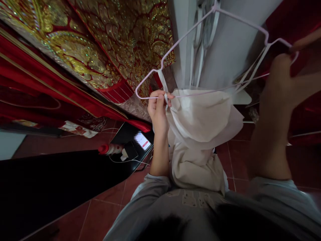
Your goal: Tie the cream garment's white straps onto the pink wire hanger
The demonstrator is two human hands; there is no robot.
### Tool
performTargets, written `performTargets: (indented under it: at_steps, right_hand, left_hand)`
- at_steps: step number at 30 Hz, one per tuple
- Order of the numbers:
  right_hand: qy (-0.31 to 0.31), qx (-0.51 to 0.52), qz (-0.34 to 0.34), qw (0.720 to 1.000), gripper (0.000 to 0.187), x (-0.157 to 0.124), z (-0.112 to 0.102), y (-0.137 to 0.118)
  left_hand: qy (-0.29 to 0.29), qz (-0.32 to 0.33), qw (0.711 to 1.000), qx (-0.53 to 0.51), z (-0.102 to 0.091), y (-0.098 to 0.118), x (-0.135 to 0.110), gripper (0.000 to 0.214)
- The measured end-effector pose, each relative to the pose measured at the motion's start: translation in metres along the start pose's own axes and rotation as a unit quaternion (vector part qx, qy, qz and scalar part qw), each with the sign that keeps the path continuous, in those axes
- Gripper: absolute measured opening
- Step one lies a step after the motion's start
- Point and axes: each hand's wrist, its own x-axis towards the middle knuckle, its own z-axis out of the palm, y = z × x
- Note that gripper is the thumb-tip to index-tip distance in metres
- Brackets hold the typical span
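A pale lilac wire hanger (pixel 190 30) hangs in front of me with a cream garment (pixel 203 117) draped below it by thin straps. My left hand (pixel 158 107) is closed on the left strap and the hanger's lower bar. My right hand (pixel 283 80) is raised at the hanger's right shoulder, fingers closed around that end and its strap; it is close to the camera and blurred.
Red and gold embroidered garments (pixel 105 43) hang at the left. A black table (pixel 50 180) holds a phone (pixel 142 140), a charger and a red-capped object (pixel 103 149). A white panel (pixel 233 43) stands behind the hanger. The floor has red tiles (pixel 105 214).
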Motion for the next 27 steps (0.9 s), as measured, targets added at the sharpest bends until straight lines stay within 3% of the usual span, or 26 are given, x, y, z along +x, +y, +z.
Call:
performTargets:
  at_steps: [1, 3, 5, 7, 14, 19, 23, 25, 27]
  right_hand:
    - [0.006, -0.014, -0.034, 0.999, 0.013, -0.009, 0.003, -0.004]
    - [-0.12, -0.054, -0.082, 0.988, 0.012, -0.026, 0.01, -0.008]
    - [-0.297, -0.07, -0.086, 0.948, 0.015, -0.04, 0.021, -0.007]
    - [-0.354, -0.095, -0.081, 0.927, 0.014, -0.051, 0.031, -0.001]
    - [-0.295, -0.149, -0.081, 0.94, 0.018, -0.07, 0.047, 0.005]
    - [-0.31, -0.143, -0.061, 0.938, 0.016, -0.074, 0.055, -0.002]
    - [-0.321, -0.139, -0.055, 0.935, 0.017, -0.074, 0.052, -0.006]
    - [-0.322, -0.139, -0.058, 0.935, 0.02, -0.072, 0.047, -0.007]
    - [-0.321, -0.139, -0.058, 0.935, 0.025, -0.068, 0.042, -0.008]
  left_hand:
    - [0.007, -0.005, 1.0, 0.018, 0.001, 0.0, 0.0, 0.031]
    - [0.021, -0.009, 0.999, 0.042, 0.002, -0.001, 0.0, 0.032]
    - [0.029, -0.007, 0.998, 0.048, 0.003, -0.001, 0.0, 0.031]
    - [0.031, -0.006, 0.998, 0.052, 0.003, -0.002, 0.0, 0.031]
    - [0.067, 0.066, 0.99, 0.104, 0.004, -0.01, -0.014, 0.027]
    - [0.058, 0.073, 0.989, 0.116, 0.004, -0.02, -0.023, 0.025]
    - [0.062, 0.091, 0.984, 0.142, 0.003, -0.01, -0.014, 0.03]
    - [0.02, 0.065, 0.98, 0.187, -0.001, 0.006, -0.008, 0.031]
    - [-0.071, 0.011, 0.96, 0.27, -0.009, 0.029, -0.005, 0.03]
